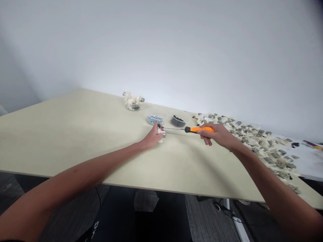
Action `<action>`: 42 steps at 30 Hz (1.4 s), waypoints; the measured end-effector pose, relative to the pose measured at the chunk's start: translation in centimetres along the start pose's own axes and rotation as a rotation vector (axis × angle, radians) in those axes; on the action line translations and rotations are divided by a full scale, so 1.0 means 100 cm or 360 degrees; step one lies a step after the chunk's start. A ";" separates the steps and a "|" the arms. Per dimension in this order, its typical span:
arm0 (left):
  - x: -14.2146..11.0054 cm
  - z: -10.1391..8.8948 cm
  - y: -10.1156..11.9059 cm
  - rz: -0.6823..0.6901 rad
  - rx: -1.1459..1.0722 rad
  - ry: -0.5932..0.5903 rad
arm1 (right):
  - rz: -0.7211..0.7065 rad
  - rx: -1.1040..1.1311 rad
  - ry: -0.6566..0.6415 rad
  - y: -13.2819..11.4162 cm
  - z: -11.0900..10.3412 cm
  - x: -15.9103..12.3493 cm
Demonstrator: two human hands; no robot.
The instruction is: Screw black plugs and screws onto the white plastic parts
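My left hand (151, 137) grips a small white plastic part (160, 132) with a metal piece and a black bit at its top, just above the table. Wrapped around the orange handle of a screwdriver (199, 129) are the fingers of my right hand (214, 133). The screwdriver lies level, its thin shaft pointing left, with the tip at the black bit of the white part. Whether the tip sits in a screw is too small to tell. Right behind my left hand stands a clear bowl of small silvery screws (154, 119). Beside it is a clear bowl of black pieces (178, 120).
A clear container heaped with white parts (133, 102) stands at the back left of the pale table (75, 134). Many similar white-and-metal parts (262, 141) spread along the right side. A white surface (308, 161) with a pen-like tool (313, 145) adjoins at far right. A wall rises behind.
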State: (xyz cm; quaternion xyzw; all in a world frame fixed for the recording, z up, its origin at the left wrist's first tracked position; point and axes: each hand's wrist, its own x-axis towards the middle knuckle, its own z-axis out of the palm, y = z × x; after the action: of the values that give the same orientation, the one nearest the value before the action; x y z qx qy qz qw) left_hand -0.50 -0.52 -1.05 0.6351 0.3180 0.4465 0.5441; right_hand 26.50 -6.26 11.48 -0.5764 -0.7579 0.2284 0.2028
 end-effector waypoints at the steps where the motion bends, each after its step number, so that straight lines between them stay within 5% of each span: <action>1: -0.001 0.000 0.001 0.0000 0.0011 0.0004 | 0.0006 0.0021 -0.0024 -0.001 -0.001 0.001; 10: -0.004 -0.002 0.009 -0.0095 0.0003 -0.0038 | -0.0120 -0.0234 0.0250 -0.002 -0.009 0.009; 19: -0.002 0.000 0.006 -0.0059 -0.0024 -0.0013 | 0.0003 -0.0134 0.0081 -0.012 -0.015 0.011; 27: 0.001 -0.003 0.004 -0.0098 -0.0083 -0.0001 | -0.0130 -0.0247 0.0318 0.001 -0.004 0.009; 34: 0.002 -0.001 -0.004 -0.0008 -0.0055 0.0060 | 0.0026 -0.0117 0.0252 0.000 0.008 0.001; 42: 0.000 -0.001 0.002 -0.0047 -0.0054 0.0048 | -0.0074 -0.0204 0.0344 -0.002 0.003 0.002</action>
State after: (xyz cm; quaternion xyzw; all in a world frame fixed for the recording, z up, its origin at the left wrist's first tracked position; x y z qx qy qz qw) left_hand -0.65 -0.52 -0.81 0.6144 0.3278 0.4533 0.5564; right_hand 26.09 -6.13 11.35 -0.5918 -0.7578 0.1112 0.2513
